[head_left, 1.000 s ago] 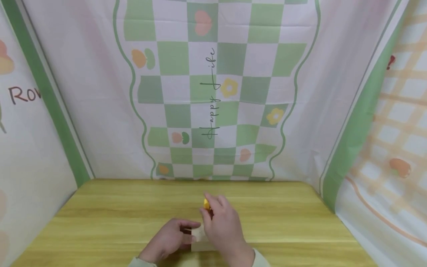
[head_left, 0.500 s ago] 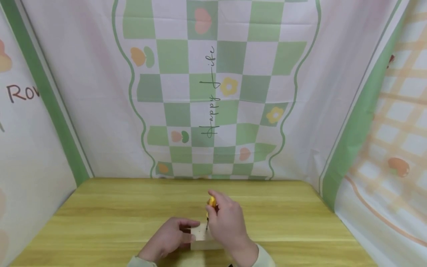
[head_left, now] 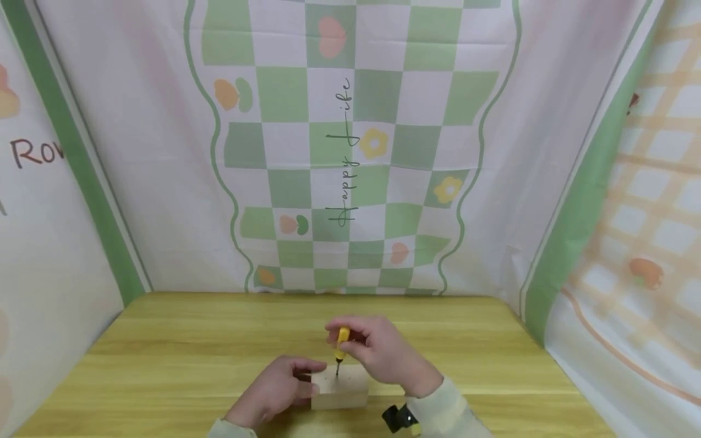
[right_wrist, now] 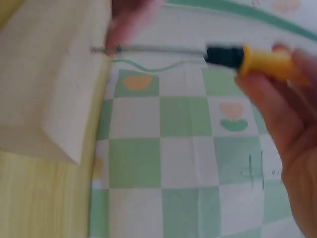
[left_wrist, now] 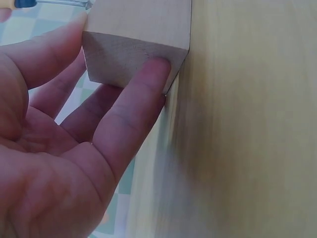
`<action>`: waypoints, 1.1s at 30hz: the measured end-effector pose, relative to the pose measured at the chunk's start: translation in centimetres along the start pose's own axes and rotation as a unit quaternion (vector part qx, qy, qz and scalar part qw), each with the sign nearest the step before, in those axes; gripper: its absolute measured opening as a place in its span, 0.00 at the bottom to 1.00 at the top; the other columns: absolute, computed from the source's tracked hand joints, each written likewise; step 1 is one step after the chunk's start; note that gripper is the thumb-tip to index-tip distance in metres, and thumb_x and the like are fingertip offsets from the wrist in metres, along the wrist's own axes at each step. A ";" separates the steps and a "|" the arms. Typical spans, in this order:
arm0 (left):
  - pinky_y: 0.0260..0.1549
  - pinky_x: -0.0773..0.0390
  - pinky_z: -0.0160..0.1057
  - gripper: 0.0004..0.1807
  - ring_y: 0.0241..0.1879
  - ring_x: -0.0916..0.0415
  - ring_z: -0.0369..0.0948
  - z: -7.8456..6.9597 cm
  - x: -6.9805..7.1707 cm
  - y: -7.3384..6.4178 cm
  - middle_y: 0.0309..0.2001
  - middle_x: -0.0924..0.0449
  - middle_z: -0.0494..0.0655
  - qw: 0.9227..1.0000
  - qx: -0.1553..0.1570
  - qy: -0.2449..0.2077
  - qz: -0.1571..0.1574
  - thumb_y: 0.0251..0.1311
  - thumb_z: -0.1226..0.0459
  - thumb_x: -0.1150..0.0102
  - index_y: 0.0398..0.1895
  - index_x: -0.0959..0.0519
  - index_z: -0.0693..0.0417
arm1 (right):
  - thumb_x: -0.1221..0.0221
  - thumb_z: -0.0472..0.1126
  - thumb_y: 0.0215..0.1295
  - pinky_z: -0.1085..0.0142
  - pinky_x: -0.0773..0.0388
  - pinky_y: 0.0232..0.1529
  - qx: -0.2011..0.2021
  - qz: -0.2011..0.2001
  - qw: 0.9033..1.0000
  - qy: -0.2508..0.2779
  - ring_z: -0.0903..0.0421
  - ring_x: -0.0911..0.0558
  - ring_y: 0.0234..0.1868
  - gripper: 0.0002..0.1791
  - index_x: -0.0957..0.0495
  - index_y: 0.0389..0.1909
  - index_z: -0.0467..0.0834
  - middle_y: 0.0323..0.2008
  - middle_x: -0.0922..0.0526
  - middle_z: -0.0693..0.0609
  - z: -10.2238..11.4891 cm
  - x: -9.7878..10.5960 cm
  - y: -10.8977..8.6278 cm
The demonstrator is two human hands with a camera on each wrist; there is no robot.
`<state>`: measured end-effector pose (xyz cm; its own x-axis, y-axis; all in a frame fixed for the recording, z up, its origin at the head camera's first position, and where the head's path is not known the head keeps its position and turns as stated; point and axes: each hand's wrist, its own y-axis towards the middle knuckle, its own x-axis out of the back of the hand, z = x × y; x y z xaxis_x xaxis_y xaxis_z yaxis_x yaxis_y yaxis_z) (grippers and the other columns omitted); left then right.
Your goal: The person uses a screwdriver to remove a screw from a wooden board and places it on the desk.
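A pale wooden block (head_left: 350,399) lies on the table, with small dark spots on its top. My left hand (head_left: 279,386) holds its left end, and in the left wrist view a fingertip (left_wrist: 156,69) presses the end face. Between the thumb and fingers of my right hand (head_left: 386,351) is a screwdriver (head_left: 342,338) with a yellow handle, nearly upright over the block. Its shaft points down to a screw (right_wrist: 99,50) standing in the block's top. Blur hides whether the tip sits in the screw's head.
The wood-grain table (head_left: 191,340) spreads around the block. A black device (head_left: 397,418) is by the right sleeve. Behind the table hangs a green and white checked cloth (head_left: 290,146), with printed cloths at both sides.
My right hand has shifted right and turned, its fingers now spread more around the handle, baring the screwdriver and more of the block. The left hand stays on the block's end.
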<state>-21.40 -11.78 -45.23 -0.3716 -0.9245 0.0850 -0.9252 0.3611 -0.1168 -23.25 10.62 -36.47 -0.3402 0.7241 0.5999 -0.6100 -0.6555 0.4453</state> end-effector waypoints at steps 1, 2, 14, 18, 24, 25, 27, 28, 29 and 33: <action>0.40 0.16 0.46 0.22 0.46 0.23 0.48 0.0 0.0 0.0 0.52 0.22 0.54 1.000 0.001 -0.001 0.000 0.57 0.78 0.36 0.56 0.20 0.65 | 0.40 0.27 0.67 0.64 0.17 0.33 0.005 0.017 1.000 0.014 0.54 0.17 0.33 0.18 0.20 0.56 0.42 0.41 0.15 0.51 -0.3 0.4 0.1; 0.40 0.16 0.46 0.22 0.46 0.23 0.48 0.0 0.0 0.0 0.52 0.22 0.54 1.000 0.002 -0.004 0.001 0.57 0.78 0.36 0.57 0.20 0.65 | 0.41 0.27 0.68 0.63 0.16 0.34 0.007 0.029 0.999 0.026 0.54 0.17 0.34 0.18 0.20 0.56 0.42 0.41 0.15 0.51 -0.5 0.7 0.2; 0.41 0.16 0.45 0.22 0.48 0.24 0.48 0.1 0.1 0.2 0.53 0.22 0.53 1.000 0.006 0.007 -0.007 0.57 0.76 0.34 0.57 0.19 0.62 | 0.43 0.31 0.71 0.67 0.19 0.42 -0.088 -0.041 0.991 -0.096 0.58 0.22 0.43 0.29 0.33 0.72 0.45 0.43 0.24 0.55 0.9 -0.6 0.0; 0.40 0.16 0.45 0.22 0.48 0.24 0.48 0.1 0.1 0.1 0.53 0.22 0.52 1.000 0.007 0.011 -0.007 0.57 0.76 0.34 0.56 0.19 0.62 | 0.42 0.28 0.69 0.68 0.18 0.41 -0.084 -0.057 0.990 -0.096 0.58 0.22 0.43 0.26 0.30 0.67 0.41 0.44 0.24 0.55 1.0 -0.9 0.0; 0.41 0.16 0.45 0.22 0.46 0.23 0.48 -0.2 0.2 0.0 0.51 0.22 0.53 1.000 0.009 -0.002 0.000 0.57 0.77 0.35 0.56 0.19 0.63 | 0.41 0.28 0.68 0.66 0.17 0.40 -0.046 -0.037 0.998 -0.035 0.55 0.19 0.45 0.17 0.22 0.53 0.47 0.44 0.20 0.51 0.3 -0.3 0.0; 0.41 0.16 0.45 0.22 0.45 0.23 0.48 -0.2 0.2 0.0 0.50 0.22 0.53 1.000 0.009 -0.002 0.000 0.57 0.77 0.35 0.56 0.19 0.63 | 0.41 0.28 0.68 0.66 0.17 0.40 -0.036 -0.024 0.999 -0.024 0.55 0.19 0.45 0.17 0.22 0.52 0.48 0.44 0.20 0.51 0.2 -0.1 0.0; 0.40 0.16 0.45 0.21 0.45 0.23 0.48 -0.2 0.2 0.0 0.50 0.22 0.53 1.000 0.009 -0.002 0.002 0.57 0.77 0.35 0.56 0.19 0.64 | 0.41 0.28 0.68 0.65 0.17 0.40 -0.016 0.004 1.000 -0.011 0.55 0.18 0.45 0.16 0.21 0.50 0.50 0.45 0.19 0.53 -0.2 0.3 0.1; 0.40 0.16 0.45 0.21 0.45 0.23 0.48 -0.2 0.2 0.0 0.50 0.22 0.54 1.000 0.008 -0.002 0.003 0.57 0.77 0.35 0.56 0.19 0.64 | 0.41 0.28 0.68 0.65 0.17 0.40 -0.009 0.014 1.000 -0.007 0.55 0.18 0.45 0.16 0.21 0.49 0.51 0.44 0.18 0.54 -0.3 0.5 0.2; 0.40 0.16 0.45 0.21 0.45 0.22 0.48 -0.2 0.2 0.0 0.49 0.22 0.54 1.000 0.007 -0.003 0.004 0.57 0.77 0.36 0.57 0.20 0.64 | 0.41 0.28 0.69 0.65 0.17 0.40 -0.005 0.022 1.000 -0.004 0.55 0.18 0.45 0.16 0.20 0.49 0.51 0.44 0.18 0.55 -0.4 0.6 0.3; 0.41 0.16 0.46 0.22 0.45 0.23 0.48 0.0 0.2 0.0 0.49 0.22 0.54 1.000 0.004 -0.005 0.007 0.57 0.77 0.36 0.57 0.20 0.65 | 0.41 0.29 0.69 0.66 0.17 0.39 -0.012 0.010 1.000 -0.015 0.57 0.18 0.44 0.16 0.20 0.53 0.49 0.45 0.18 0.57 -0.4 0.2 0.2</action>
<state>-21.44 -11.95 -45.17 -0.3833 -0.9206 0.0742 -0.9194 0.3727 -0.1253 -23.70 10.70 -36.52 -0.3305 0.7045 0.6280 -0.6210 -0.6634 0.4174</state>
